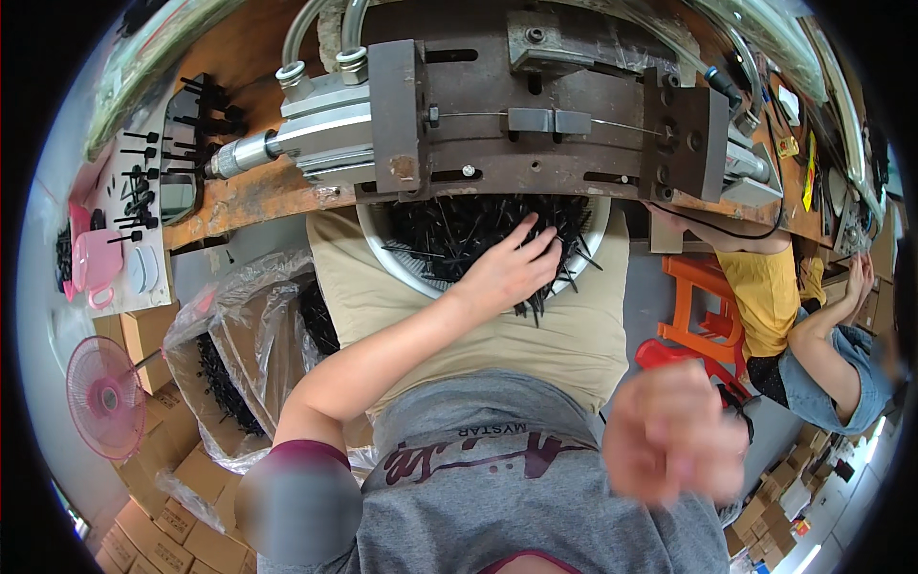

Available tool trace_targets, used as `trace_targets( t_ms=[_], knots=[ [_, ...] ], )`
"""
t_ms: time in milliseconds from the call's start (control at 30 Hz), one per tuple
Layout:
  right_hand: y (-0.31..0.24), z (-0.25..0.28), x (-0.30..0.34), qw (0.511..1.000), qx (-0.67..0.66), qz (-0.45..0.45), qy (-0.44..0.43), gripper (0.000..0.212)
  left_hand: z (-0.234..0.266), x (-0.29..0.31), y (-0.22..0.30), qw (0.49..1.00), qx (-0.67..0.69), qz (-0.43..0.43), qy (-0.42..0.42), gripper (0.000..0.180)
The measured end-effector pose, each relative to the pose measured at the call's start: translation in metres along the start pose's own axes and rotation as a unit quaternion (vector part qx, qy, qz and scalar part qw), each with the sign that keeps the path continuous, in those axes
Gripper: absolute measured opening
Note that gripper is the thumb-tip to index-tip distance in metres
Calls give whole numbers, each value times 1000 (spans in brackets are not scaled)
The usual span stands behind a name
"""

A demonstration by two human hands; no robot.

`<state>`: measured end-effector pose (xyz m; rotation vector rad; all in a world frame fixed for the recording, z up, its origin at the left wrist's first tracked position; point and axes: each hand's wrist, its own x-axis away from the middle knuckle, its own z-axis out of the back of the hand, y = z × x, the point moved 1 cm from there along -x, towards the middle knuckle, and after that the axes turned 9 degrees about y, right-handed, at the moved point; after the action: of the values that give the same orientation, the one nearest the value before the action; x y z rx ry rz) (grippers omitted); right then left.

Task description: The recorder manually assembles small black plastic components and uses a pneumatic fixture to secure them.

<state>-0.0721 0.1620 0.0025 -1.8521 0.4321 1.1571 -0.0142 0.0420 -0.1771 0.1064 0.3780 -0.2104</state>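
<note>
A white basin (384, 251) heaped with thin black pin-like parts (449, 225) rests across my lap, up against the bench edge. My left hand (512, 268) reaches over its right side with curved fingers closed around some of the parts. Their dark ends poke out below the palm, past the basin's rim. The thumb is hidden. My right hand (674, 435) is raised at the right in front of my shirt, away from the basin. Motion smears its fingers, so what it holds, if anything, cannot be made out.
Ahead is a metal fixture (469, 158) with cylinders and hoses on the wooden bench. An open plastic-lined carton (215, 383) of black parts and a pink fan (107, 397) stand at left. A co-worker (822, 354) sits at right beyond an orange stool (684, 297).
</note>
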Motion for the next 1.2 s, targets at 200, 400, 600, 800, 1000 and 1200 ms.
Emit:
trace_targets(
  t_ms=[200,400,600,800,1000,1200],
  knots=[
    [42,58,42,970,136,-182,-80,14,2,3,-24,991,48,111,53,37],
    [42,68,55,930,158,-330,-27,15,22,10,-50,956,114,268,20,61],
    [40,47,24,969,133,-170,-118,15,23,12,-40,959,93,266,38,69],
    [50,14,-66,978,99,-53,-175,13,76,7,-27,959,123,255,20,87],
    [94,-33,-144,961,200,-9,-191,12,120,17,-9,940,185,283,31,76],
    [121,-90,-207,896,306,137,-292,17,136,21,5,941,233,239,55,65]
  ],
)
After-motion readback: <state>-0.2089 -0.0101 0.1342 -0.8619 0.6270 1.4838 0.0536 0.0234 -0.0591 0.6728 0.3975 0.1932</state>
